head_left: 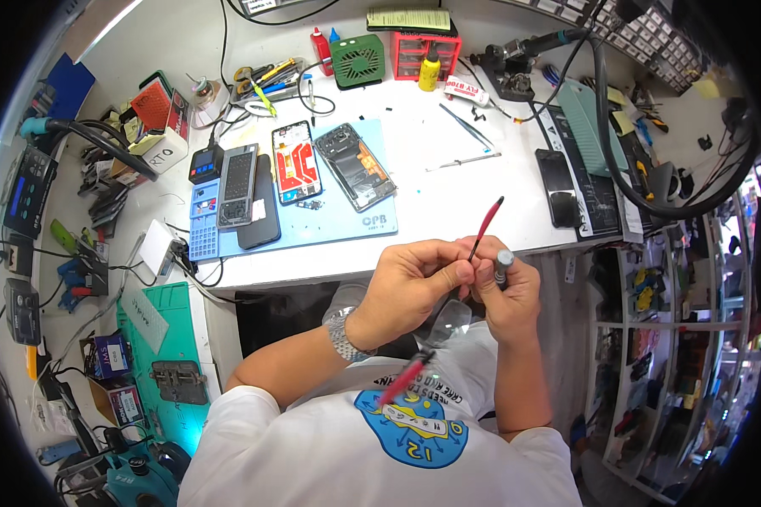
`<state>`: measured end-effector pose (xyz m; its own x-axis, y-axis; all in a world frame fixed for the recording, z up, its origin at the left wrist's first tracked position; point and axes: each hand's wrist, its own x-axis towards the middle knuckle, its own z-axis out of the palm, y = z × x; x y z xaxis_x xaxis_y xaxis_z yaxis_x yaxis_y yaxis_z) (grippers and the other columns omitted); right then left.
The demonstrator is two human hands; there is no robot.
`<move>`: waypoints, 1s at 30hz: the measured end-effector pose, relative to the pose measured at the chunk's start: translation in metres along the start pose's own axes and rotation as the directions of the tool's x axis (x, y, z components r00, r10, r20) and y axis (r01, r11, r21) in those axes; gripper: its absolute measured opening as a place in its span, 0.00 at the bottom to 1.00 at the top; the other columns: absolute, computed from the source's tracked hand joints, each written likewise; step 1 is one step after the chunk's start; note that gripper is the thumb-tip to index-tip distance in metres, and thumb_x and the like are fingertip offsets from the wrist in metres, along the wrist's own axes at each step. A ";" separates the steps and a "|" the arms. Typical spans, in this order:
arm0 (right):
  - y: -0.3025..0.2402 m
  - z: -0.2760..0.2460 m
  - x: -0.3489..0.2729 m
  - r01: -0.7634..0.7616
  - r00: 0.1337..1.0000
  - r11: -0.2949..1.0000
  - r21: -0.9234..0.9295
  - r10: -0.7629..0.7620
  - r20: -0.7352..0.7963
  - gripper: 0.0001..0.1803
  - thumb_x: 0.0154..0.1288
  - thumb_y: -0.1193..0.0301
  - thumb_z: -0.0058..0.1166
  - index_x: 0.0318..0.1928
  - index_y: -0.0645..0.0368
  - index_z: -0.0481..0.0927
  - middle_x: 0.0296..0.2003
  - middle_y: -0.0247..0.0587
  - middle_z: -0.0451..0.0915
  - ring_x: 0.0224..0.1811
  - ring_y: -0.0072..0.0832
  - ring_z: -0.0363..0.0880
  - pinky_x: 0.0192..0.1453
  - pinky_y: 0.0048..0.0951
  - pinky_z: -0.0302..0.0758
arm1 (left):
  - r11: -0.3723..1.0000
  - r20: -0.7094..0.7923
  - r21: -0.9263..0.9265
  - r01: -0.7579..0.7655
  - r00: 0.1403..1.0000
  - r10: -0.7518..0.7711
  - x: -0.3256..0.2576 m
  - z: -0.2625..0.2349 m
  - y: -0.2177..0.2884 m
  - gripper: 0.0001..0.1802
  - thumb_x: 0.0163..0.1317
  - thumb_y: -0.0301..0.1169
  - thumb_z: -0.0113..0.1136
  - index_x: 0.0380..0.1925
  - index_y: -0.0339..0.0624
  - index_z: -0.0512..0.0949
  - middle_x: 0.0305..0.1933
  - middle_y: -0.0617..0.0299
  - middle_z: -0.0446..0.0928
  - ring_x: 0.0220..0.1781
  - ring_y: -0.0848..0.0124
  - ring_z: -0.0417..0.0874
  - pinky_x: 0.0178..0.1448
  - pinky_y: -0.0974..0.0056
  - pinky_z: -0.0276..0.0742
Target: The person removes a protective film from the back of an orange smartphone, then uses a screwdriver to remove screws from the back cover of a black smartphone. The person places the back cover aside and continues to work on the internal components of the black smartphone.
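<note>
A pair of eyeglasses with red-and-black temples point(487, 221) is held in front of my chest, just off the table's front edge. One clear lens point(455, 316) hangs below my fingers, and the other temple point(404, 380) points down toward my shirt, blurred. My left hand point(416, 283) is closed, its thumb and fingertips pinching the glasses near the upright temple. Beside it, my right hand point(511, 297) is closed with its fingertips against the same spot. It also grips a short cylinder with a grey round top point(504, 258), whose lower part is hidden. The fingers cover the hinge.
On a blue mat point(313, 232) lie an opened phone with red parts point(296, 165), a phone frame point(355, 169) and other phones. Tweezers point(463, 160) rest to the right, near a black phone point(558, 188). A green fan point(358, 62) and red drawers point(414, 52) stand behind.
</note>
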<state>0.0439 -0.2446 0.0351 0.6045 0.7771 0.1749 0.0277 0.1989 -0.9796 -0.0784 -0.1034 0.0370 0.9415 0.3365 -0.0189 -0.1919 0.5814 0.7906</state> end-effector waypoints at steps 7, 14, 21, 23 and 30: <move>-0.010 0.024 0.007 0.206 0.967 0.966 0.156 -0.226 0.120 0.13 0.79 0.66 0.68 0.50 0.66 0.86 0.49 0.52 0.87 0.46 0.27 0.86 0.48 0.26 0.84 | 0.983 0.039 0.086 0.164 0.985 -0.168 -0.026 -0.006 0.034 0.09 0.74 0.23 0.72 0.47 0.25 0.89 0.37 0.53 0.90 0.38 0.70 0.90 0.42 0.66 0.86; 0.012 0.017 0.021 0.234 0.967 0.947 0.221 -0.251 0.051 0.12 0.79 0.65 0.69 0.44 0.62 0.84 0.38 0.44 0.85 0.36 0.23 0.82 0.34 0.20 0.74 | 0.889 -0.180 0.379 -0.256 0.922 0.343 -0.066 -0.091 0.070 0.33 0.89 0.50 0.46 0.74 0.29 0.72 0.70 0.43 0.82 0.67 0.59 0.88 0.69 0.53 0.88; 0.009 0.067 0.051 0.142 0.989 0.989 0.026 -0.141 -0.044 0.12 0.80 0.68 0.68 0.40 0.59 0.79 0.35 0.41 0.87 0.26 0.15 0.72 0.30 0.18 0.66 | 0.706 -0.107 0.656 -0.266 0.893 0.436 -0.134 -0.075 0.067 0.47 0.82 0.64 0.40 0.76 0.28 0.69 0.73 0.38 0.78 0.67 0.54 0.89 0.70 0.52 0.87; 0.005 0.085 0.058 0.116 0.990 0.992 -0.051 -0.120 -0.077 0.10 0.80 0.71 0.67 0.40 0.60 0.80 0.32 0.39 0.87 0.25 0.14 0.72 0.32 0.18 0.67 | 0.639 -0.157 0.702 -0.315 0.807 0.570 -0.142 -0.071 0.064 0.43 0.84 0.59 0.42 0.77 0.29 0.69 0.71 0.39 0.80 0.62 0.57 0.92 0.64 0.55 0.91; 0.013 0.124 0.072 0.242 0.969 0.963 -0.122 -0.234 0.077 0.07 0.77 0.74 0.70 0.44 0.64 0.85 0.34 0.37 0.88 0.33 0.16 0.80 0.38 0.19 0.75 | 0.436 -0.158 0.879 -0.191 0.748 0.645 -0.147 -0.079 0.063 0.18 0.85 0.26 0.55 0.68 0.29 0.79 0.55 0.45 0.89 0.47 0.66 0.95 0.51 0.64 0.95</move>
<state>-0.0112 -0.1119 0.0475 0.5183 0.7526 0.4062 0.2696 0.3070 -0.9127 -0.2508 -0.0582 0.0412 0.5367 0.7433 0.3992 -0.0199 -0.4618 0.8867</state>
